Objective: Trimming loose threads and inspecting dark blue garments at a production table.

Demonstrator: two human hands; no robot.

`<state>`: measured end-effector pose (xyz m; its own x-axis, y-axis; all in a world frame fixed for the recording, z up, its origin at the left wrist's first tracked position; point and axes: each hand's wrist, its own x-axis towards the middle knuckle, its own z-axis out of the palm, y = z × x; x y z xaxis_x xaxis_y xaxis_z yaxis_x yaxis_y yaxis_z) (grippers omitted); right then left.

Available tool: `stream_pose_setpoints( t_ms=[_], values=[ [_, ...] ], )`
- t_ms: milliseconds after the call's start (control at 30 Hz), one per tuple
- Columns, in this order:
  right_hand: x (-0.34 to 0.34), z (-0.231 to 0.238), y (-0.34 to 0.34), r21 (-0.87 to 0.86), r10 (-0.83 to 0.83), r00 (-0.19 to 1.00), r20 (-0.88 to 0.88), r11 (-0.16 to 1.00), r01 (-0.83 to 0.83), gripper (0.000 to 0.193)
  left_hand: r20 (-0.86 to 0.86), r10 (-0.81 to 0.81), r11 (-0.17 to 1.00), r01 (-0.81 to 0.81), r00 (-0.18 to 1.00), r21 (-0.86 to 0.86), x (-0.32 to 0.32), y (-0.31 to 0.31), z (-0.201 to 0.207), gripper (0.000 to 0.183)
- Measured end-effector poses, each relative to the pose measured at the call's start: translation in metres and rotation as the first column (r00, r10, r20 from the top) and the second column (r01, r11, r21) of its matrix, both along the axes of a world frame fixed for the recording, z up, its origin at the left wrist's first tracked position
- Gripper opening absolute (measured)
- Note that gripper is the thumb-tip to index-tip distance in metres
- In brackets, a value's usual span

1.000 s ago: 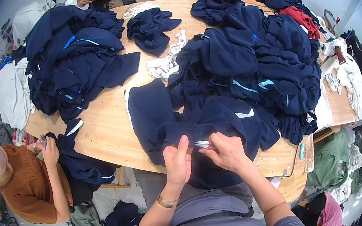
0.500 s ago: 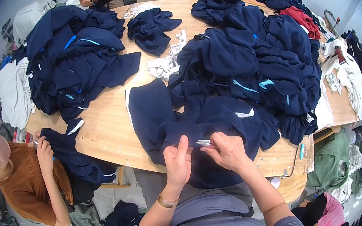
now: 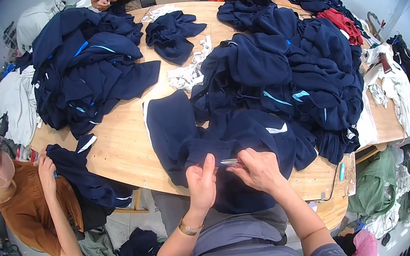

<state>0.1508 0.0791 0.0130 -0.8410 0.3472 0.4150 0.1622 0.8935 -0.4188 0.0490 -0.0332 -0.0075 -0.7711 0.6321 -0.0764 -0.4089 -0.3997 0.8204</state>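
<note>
A navy garment (image 3: 172, 127) with white edging lies over the near edge of the wooden table and across my lap. My left hand (image 3: 202, 183) is closed on its gathered edge, thumb pointing up. In my right hand (image 3: 257, 169) is a pair of small thread snips (image 3: 229, 162) with metal blades and a reddish handle. The blades point left toward my left thumb, just over the fabric. My right fingers are wrapped round the handle and hide most of it.
Large piles of navy garments, one left (image 3: 77, 78) and one right (image 3: 280, 65), cover much of the table (image 3: 118, 145). White scraps (image 3: 184, 76) lie between them. A co-worker (image 3: 37, 204) sits at left with another navy garment; two people work across the table.
The snips have turned slightly, and more of their blades shows now. Both my hands stay nearly in place. The co-worker at left has shifted their hands a little.
</note>
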Motion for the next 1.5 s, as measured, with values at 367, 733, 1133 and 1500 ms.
stream_pose_setpoints(
  t_ms=[367,733,1133,1500],
  values=[
    [0.001,0.000,0.003,0.015,0.007,1.000,0.023,1.000,-0.007,0.029,-0.089,-0.016,0.999,0.012,0.996,-0.048,0.003,0.002,-0.001,0.043],
    [-0.016,-0.024,-0.010,-0.246,0.065,0.914,-0.401,0.953,-0.175,0.034,0.136,-0.242,0.961,0.218,0.961,0.173,-0.007,-0.004,-0.001,0.027],
    [-0.025,-0.014,-0.002,-0.631,-0.152,0.916,-0.371,0.765,-0.128,0.022,0.118,-0.225,0.971,0.212,0.967,0.114,0.004,0.005,0.009,0.018],
    [0.005,-0.021,-0.024,-0.166,0.325,0.869,-0.374,0.898,-0.407,0.038,0.274,-0.109,0.987,0.071,0.955,0.146,-0.002,0.016,0.007,0.018]
  ],
)
